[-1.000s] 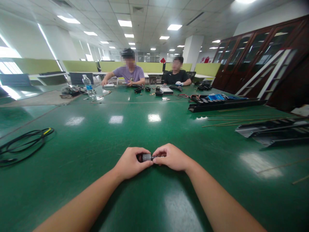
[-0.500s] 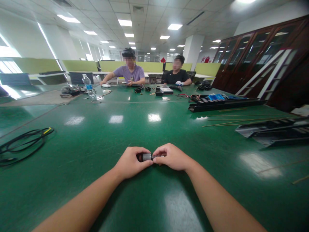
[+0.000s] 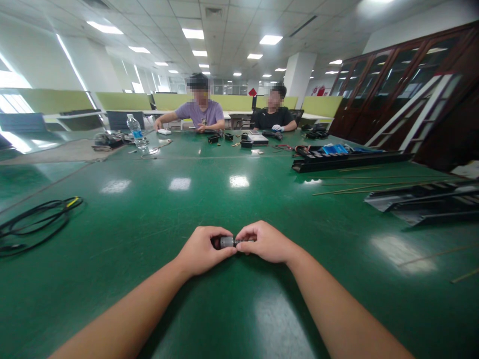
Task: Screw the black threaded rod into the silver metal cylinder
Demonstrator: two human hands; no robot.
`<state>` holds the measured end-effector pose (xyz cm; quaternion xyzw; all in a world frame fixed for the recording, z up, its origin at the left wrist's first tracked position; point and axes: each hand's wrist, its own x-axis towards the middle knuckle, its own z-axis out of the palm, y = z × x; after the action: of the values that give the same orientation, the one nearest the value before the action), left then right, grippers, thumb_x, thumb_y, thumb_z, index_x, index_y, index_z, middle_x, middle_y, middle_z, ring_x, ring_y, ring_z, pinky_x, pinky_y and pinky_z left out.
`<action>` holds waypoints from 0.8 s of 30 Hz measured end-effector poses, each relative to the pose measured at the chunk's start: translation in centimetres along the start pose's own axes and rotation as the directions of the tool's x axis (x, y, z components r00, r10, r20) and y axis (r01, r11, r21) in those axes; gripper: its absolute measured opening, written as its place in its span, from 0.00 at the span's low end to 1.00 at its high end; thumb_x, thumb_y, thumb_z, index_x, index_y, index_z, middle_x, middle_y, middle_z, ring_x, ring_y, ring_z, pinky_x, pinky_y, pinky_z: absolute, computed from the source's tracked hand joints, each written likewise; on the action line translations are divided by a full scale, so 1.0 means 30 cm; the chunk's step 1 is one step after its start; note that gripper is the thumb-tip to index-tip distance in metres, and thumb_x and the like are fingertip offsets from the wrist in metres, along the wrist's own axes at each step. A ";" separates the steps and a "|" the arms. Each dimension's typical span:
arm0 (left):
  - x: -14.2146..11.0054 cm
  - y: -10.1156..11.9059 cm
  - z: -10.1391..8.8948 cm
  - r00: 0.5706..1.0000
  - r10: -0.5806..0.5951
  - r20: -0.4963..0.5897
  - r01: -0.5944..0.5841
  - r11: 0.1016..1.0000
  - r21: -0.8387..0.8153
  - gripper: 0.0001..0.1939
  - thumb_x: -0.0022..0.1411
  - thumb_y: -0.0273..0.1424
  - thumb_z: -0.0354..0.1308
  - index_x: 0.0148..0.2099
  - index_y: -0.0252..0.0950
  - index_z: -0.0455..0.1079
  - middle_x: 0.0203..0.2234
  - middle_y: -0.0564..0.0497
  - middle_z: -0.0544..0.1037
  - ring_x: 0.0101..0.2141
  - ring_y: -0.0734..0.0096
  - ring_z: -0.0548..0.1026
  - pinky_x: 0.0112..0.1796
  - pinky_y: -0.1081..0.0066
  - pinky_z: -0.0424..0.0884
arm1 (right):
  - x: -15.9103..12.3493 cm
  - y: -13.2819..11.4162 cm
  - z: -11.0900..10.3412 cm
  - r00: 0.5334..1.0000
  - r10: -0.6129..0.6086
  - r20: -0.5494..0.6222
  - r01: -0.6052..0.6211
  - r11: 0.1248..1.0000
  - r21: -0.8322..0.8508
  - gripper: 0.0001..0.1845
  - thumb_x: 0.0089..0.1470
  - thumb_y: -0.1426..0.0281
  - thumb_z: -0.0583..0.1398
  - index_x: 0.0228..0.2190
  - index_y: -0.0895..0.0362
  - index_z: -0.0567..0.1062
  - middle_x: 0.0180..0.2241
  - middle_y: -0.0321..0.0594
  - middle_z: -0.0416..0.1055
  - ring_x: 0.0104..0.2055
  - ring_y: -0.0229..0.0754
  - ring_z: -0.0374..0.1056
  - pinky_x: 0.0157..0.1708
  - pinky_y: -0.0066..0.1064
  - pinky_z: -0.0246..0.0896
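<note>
A small grey metal cylinder (image 3: 226, 242) lies crosswise between my two hands, low over the green table (image 3: 239, 209). My left hand (image 3: 204, 251) is closed around its left end, with thumb below and fingers above. From the cylinder's right side a thin dark shaft-like part (image 3: 236, 243) sticks out. My right hand (image 3: 265, 243) pinches that part between thumb and fingers. The fingertips of both hands nearly meet. Fingers hide much of the piece, so its exact kind cannot be made out.
To the left lies a coiled black cable (image 3: 41, 222). Black metal channels (image 3: 348, 159) and thin rods (image 3: 344, 192) occupy the right side. A water bottle (image 3: 136, 132) stands farther back. Across the table sit two people, with small black parts (image 3: 246, 143) before them.
My hands and the cylinder stay in almost the same place. Across the table, the head of the person in purple has shifted slightly.
</note>
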<state>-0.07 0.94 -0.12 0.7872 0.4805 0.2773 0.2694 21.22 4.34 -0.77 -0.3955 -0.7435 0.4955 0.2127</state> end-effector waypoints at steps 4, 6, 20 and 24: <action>0.001 -0.003 0.004 1.000 -0.001 0.003 0.001 1.000 0.003 0.11 0.57 0.37 0.64 0.41 0.39 0.78 0.31 0.52 0.80 0.32 0.68 0.75 0.34 0.72 0.67 | 0.000 -0.002 0.003 1.000 0.003 -0.011 -0.003 1.000 -0.009 0.11 0.48 0.69 0.64 0.35 0.60 0.80 0.24 0.37 0.74 0.26 0.37 0.68 0.27 0.25 0.60; 0.002 -0.004 0.005 1.000 -0.001 0.003 0.001 1.000 0.004 0.11 0.57 0.38 0.64 0.41 0.39 0.78 0.32 0.52 0.80 0.32 0.68 0.75 0.35 0.72 0.67 | 0.000 -0.002 0.004 1.000 -0.002 -0.015 0.002 1.000 -0.004 0.11 0.48 0.69 0.64 0.35 0.60 0.79 0.24 0.37 0.74 0.26 0.37 0.68 0.27 0.25 0.60; 0.005 0.001 0.001 1.000 0.007 0.006 -0.007 1.000 0.009 0.12 0.57 0.38 0.65 0.42 0.39 0.78 0.32 0.52 0.80 0.32 0.68 0.75 0.35 0.72 0.67 | 0.004 0.004 0.006 1.000 -0.012 -0.011 0.012 1.000 -0.016 0.11 0.48 0.69 0.64 0.36 0.60 0.79 0.26 0.38 0.75 0.28 0.38 0.69 0.28 0.26 0.61; 0.003 0.001 0.001 1.000 0.009 0.007 -0.009 1.000 0.009 0.12 0.57 0.38 0.65 0.42 0.39 0.78 0.32 0.52 0.80 0.32 0.68 0.75 0.35 0.72 0.67 | 0.001 -0.003 0.005 1.000 -0.008 -0.014 0.008 1.000 -0.019 0.10 0.48 0.69 0.64 0.35 0.60 0.79 0.25 0.38 0.75 0.28 0.38 0.69 0.29 0.26 0.62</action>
<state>0.00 1.01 -0.08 0.7915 0.4773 0.2734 0.2665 21.04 4.27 -0.76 -0.3979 -0.7482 0.4849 0.2161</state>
